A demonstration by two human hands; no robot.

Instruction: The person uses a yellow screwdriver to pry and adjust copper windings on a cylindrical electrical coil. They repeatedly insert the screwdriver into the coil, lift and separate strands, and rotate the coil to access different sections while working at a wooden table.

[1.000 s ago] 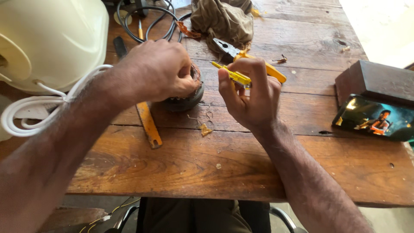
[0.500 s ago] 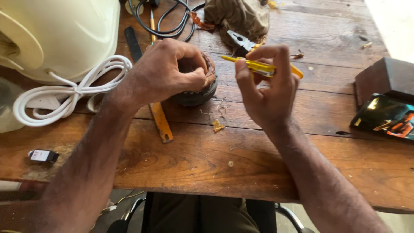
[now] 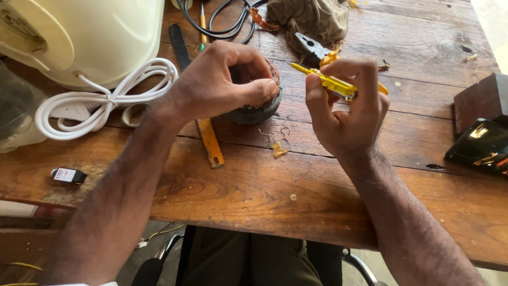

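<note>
The left hand is curling over a dark, round motor winding core with copper-coloured wire, the fingers arching across its top and the thumb pressing along its near right edge, so that the hand is closed around it. The core is sitting on the brown wooden plank table at centre, between the two hands; its body is showing as a dark ring, with reddish-brown windings visible at the upper right rim, and most of its top is being hidden by the fingers. The right hand is gripping a yellow plastic-handled tool between thumb and bent fingers, the tool lying nearly level with its narrow yellow end pointing left toward the core; whether the tip is touching the core cannot be told. Loose strands of thin wire and a small yellow scrap are lying just near of the core. An orange flat strip is lying under the left wrist. A coiled white cable and a cream plastic appliance are occupying the far left. Pliers and a crumpled brown cloth are lying far of the right hand.
</note>
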